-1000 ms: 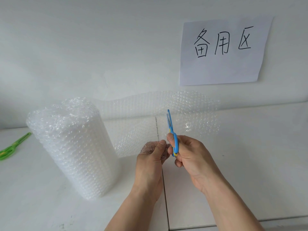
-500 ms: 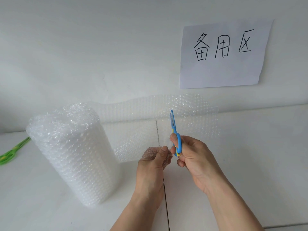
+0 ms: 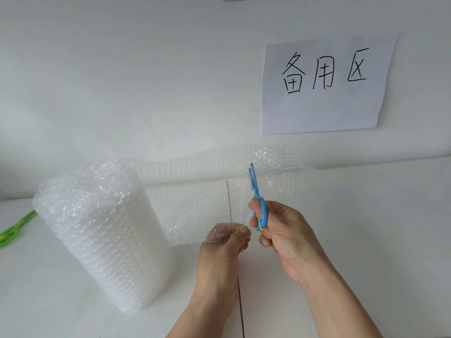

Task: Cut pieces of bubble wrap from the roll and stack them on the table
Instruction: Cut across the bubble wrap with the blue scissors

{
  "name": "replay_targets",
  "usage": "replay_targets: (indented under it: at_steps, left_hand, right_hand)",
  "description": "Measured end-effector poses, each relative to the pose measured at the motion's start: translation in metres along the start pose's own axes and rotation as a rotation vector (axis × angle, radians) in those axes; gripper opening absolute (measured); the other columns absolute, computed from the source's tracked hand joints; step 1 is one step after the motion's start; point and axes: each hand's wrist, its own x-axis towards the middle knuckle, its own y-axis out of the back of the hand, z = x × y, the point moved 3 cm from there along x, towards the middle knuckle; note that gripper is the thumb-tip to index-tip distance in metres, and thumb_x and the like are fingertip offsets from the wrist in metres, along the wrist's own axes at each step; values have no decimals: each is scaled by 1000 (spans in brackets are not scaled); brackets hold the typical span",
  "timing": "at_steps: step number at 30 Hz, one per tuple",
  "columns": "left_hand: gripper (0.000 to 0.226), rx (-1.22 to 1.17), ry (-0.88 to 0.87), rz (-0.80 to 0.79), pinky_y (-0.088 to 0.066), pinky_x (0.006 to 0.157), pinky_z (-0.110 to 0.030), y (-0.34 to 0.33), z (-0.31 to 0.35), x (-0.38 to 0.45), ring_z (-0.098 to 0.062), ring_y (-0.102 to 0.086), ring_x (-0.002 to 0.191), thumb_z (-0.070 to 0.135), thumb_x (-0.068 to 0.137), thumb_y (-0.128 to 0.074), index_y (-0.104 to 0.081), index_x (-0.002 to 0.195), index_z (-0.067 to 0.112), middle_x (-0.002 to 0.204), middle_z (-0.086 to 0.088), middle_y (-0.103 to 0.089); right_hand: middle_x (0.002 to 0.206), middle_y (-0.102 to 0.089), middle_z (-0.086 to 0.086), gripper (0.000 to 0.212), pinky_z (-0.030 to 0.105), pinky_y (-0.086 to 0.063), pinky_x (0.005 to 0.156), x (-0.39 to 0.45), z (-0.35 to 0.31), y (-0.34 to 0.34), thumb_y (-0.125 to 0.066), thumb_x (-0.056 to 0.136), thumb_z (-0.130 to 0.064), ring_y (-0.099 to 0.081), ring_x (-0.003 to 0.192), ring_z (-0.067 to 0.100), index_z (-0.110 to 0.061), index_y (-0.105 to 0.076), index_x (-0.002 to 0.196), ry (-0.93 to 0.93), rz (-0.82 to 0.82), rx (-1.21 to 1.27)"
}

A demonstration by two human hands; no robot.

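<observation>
Your right hand (image 3: pixel 280 230) has pushed the blue scissors (image 3: pixel 256 196) further up the sheet (image 3: pixel 195 206), gripping the handles. Your left hand (image 3: pixel 224 242) pinches its bottom edge. Light, floppy wrap, so hold beside the cut. The roll (image 3: pixel 97 230) stands at nine o'clock.

Roll: a bubble wrap roll (image 3: pixel 97 230) stands upright on the white table (image 3: pixel 378 228), its loose sheet (image 3: pixel 207 196) unwound to the right along the wall.
Left hand: the left hand (image 3: pixel 225 242) pinches the sheet's lower edge.
Right hand: the right hand (image 3: pixel 283 232) holds blue scissors (image 3: pixel 256 198), blades up against the sheet.
Background: green scissors (image 3: pixel 14 229) lie at far left; a handwritten paper sign (image 3: pixel 327 84) hangs on the wall.
</observation>
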Motion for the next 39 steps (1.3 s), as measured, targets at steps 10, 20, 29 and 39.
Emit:
replay_targets:
  at_steps: [10,20,29,39]
  left_hand:
    - [12,37,-42,-43,-47,78,-36,1,-3,1,-20,-58,73,21,69,-71,-69,76,11,74,-7,-67]
    - [15,51,-56,-64,-45,75,-35,0,-3,1,-19,-56,72,21,68,-71,-68,77,10,73,-8,-65]
    - [12,50,-60,-86,-43,70,-31,0,-3,1,-18,-54,68,20,70,-69,-66,76,10,72,-7,-64]
    - [15,42,-52,-90,-43,69,-29,1,-4,1,-16,-55,67,21,70,-69,-66,77,8,71,-6,-65]
  right_hand:
    - [61,-60,-1,24,25,-37,49,3,0,8,-74,81,-36,-46,47,5,-12,-74,84,-8,14,4]
    - [61,-60,-1,22,26,-36,50,5,-2,8,-73,82,-34,-48,45,4,-12,-73,83,11,18,22]
    - [64,-60,1,26,27,-36,51,9,-2,9,-73,80,-35,-47,47,5,-10,-74,86,24,21,41]
    - [67,-60,1,20,26,-35,49,13,-3,9,-74,81,-32,-50,48,3,-12,-74,84,35,22,47]
